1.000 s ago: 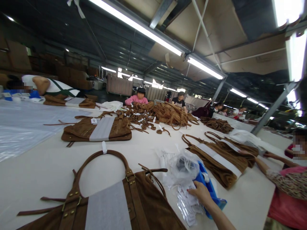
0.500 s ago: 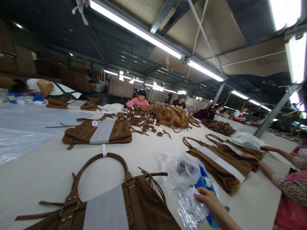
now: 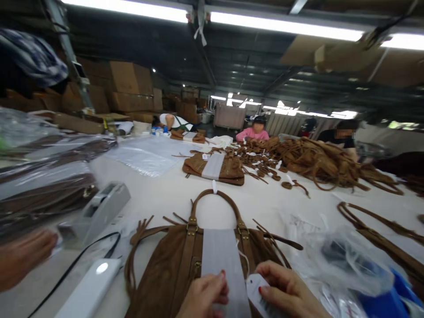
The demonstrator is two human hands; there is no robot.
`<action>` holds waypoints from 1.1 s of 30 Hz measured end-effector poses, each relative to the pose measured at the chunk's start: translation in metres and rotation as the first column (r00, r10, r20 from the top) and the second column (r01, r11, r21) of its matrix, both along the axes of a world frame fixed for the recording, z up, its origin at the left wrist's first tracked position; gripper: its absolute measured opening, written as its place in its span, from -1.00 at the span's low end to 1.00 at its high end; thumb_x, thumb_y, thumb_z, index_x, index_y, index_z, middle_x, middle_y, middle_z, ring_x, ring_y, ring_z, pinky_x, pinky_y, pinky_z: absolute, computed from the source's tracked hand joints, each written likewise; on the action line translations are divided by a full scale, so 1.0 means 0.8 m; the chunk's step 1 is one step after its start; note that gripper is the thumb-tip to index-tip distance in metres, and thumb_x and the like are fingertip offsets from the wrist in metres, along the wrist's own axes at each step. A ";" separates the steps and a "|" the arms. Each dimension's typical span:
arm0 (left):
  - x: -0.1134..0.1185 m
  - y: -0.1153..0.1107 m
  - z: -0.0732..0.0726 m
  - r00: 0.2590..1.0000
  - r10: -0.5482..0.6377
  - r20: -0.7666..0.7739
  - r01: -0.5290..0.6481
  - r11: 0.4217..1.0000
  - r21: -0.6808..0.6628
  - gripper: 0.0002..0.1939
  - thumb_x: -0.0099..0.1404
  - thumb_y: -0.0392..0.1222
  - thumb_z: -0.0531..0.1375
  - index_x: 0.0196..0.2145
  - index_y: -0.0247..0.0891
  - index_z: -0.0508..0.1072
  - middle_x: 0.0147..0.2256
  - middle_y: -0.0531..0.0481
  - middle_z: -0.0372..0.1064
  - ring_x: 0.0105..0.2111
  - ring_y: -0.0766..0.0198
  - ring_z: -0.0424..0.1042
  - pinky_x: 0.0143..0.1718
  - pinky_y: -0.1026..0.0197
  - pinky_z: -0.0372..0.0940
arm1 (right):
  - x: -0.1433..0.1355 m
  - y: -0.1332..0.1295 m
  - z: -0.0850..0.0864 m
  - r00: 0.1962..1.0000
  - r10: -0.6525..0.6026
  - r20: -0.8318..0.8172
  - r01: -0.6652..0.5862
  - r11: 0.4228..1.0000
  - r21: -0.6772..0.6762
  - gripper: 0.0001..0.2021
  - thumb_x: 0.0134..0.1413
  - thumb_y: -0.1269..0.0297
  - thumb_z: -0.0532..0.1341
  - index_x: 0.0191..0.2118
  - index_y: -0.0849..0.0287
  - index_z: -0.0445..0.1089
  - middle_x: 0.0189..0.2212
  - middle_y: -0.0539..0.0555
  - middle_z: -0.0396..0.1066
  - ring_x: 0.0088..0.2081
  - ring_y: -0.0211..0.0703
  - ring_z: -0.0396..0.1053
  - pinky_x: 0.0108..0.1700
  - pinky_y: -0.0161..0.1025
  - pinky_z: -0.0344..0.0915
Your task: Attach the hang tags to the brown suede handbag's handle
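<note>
A brown suede bag (image 3: pixel 172 265) with a looped handle (image 3: pixel 213 196) lies flat just in front of me, and a white paper band (image 3: pixel 220 256) runs down its middle. My right hand (image 3: pixel 288 291) pinches a white barcode tag (image 3: pixel 256 291) over the bag's right half. A thin string runs up from the tag onto the bag. My left hand (image 3: pixel 203 293) rests on the lower end of the paper band with its fingers curled together; anything between them is hidden.
A grey tape dispenser (image 3: pixel 99 212) and a white device (image 3: pixel 89 287) with a black cable lie to the left, near a blurred hand (image 3: pixel 23 258). Crumpled plastic bags (image 3: pixel 347 260) cover a blue item (image 3: pixel 380 300). Further back are another banded bag (image 3: pixel 213 168), a strap pile (image 3: pixel 314 159) and seated people.
My view has swung left and down onto the near bag. My right hand left the pile of bagged tags by the blue item and now holds one tag; my left hand came into view.
</note>
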State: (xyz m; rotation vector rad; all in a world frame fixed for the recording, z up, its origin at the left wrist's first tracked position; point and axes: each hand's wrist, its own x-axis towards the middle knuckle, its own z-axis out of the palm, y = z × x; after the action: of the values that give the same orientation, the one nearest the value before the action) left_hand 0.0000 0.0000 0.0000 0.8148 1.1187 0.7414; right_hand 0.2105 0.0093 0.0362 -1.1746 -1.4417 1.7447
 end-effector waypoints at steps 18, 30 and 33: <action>-0.014 0.047 -0.030 0.919 0.389 0.061 -0.380 0.917 -0.122 -0.59 -0.25 0.03 0.20 -0.50 -0.36 0.33 -0.65 0.00 0.35 -0.73 0.44 0.20 -0.67 0.37 -0.07 | -0.045 0.002 -0.051 0.865 0.230 0.447 -0.306 0.946 0.106 -0.83 -0.15 0.17 0.07 -0.43 0.16 0.18 -0.54 -0.06 0.12 -0.47 -0.25 0.09 -0.42 -0.32 0.04; -0.025 0.067 -0.020 0.920 0.392 0.011 -0.390 0.910 0.140 -0.68 -0.07 -0.02 0.13 -0.50 -0.39 0.36 -0.62 -0.03 0.36 -0.72 0.41 0.24 -0.72 0.38 -0.01 | -0.091 0.036 -0.029 0.821 0.011 0.571 -0.256 0.901 0.351 -0.71 -0.04 0.12 0.09 -0.17 0.12 0.25 -0.19 0.09 0.31 -0.17 -0.10 0.24 -0.13 -0.21 0.12; -0.029 0.076 -0.014 0.925 0.379 0.012 -0.374 0.907 0.195 -0.72 -0.04 -0.03 0.13 -0.54 -0.36 0.36 -0.64 0.01 0.33 -0.71 0.40 0.25 -0.70 0.38 0.04 | -0.125 0.049 -0.030 0.961 0.042 0.274 -0.126 0.947 0.295 -0.66 -0.05 0.16 0.13 -0.11 0.11 0.20 -0.22 0.07 0.35 -0.16 -0.13 0.26 -0.11 -0.20 0.14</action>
State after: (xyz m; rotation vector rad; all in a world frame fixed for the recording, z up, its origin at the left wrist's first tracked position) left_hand -0.0235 0.0605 -0.0113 0.7793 1.2580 1.1823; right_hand 0.1105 0.0484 0.0122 -1.2202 -1.8718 1.3836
